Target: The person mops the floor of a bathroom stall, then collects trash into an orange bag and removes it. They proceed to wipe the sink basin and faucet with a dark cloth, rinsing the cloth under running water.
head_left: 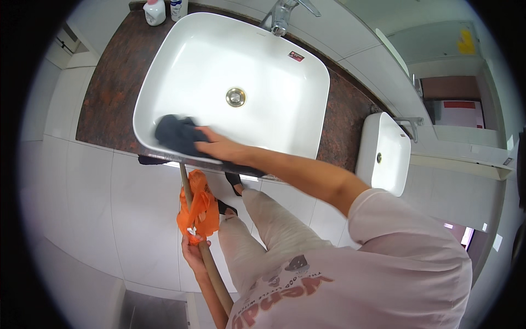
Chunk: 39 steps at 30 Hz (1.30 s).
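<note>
My right hand [223,147] reaches across the near rim of a white rectangular sink [192,60] and grips a dark grey cloth [176,134]. The cloth is bunched against the near left inside of the sink and slightly blurred. Below the counter, my left hand [194,254] is closed round a wooden pole [218,277]. An orange plastic bag [198,208] hangs at the pole just above that hand; whether the fingers also hold the bag, I cannot tell. The pole's far end passes under the counter edge, where a dark mop-like piece [152,160] partly shows.
A chrome tap [280,22] stands behind the sink, whose drain [235,97] is metal. Two bottles, one a white jug [155,12], stand on the red-brown counter [109,93] at the far left. To the right is a second sink [375,170] below a mirror [438,60].
</note>
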Tool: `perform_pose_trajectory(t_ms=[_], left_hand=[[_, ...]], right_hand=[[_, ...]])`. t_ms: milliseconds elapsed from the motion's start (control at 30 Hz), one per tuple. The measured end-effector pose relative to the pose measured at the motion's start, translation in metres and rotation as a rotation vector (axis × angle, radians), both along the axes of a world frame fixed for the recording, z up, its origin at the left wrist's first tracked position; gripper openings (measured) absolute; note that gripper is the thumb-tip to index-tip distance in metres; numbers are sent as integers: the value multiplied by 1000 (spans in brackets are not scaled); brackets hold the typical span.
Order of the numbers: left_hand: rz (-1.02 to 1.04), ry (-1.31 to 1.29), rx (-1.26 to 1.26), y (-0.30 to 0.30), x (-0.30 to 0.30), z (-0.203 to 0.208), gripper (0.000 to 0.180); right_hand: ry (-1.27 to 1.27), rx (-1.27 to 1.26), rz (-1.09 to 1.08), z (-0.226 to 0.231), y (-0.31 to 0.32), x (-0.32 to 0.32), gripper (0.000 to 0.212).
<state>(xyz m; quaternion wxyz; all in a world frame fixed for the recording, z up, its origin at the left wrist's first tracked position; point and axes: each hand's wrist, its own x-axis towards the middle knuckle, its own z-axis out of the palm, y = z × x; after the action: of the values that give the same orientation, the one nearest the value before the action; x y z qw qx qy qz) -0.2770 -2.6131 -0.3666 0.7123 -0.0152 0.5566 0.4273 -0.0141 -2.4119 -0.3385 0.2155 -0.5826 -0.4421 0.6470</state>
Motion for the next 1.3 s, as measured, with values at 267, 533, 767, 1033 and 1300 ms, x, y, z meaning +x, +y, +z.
perform_pose_trajectory(t_ms=[267, 533, 767, 1033, 1300], left_hand=[[-12, 93, -40, 15, 19, 18, 33], [-2, 151, -92, 25, 43, 30, 31], [45, 95, -23, 19, 43, 21, 33], [68, 96, -83, 15, 31, 20, 32], [50, 104, -107, 24, 33, 21, 33]], right_hand=[[-44, 151, 358, -12, -62, 114, 58], [-1474, 750, 960, 43, 61, 305, 47], [-1482, 535, 716, 26, 39, 310, 44], [-1602, 730, 227, 71, 2, 296, 79], [-1399, 603, 97, 20, 64, 342, 56]])
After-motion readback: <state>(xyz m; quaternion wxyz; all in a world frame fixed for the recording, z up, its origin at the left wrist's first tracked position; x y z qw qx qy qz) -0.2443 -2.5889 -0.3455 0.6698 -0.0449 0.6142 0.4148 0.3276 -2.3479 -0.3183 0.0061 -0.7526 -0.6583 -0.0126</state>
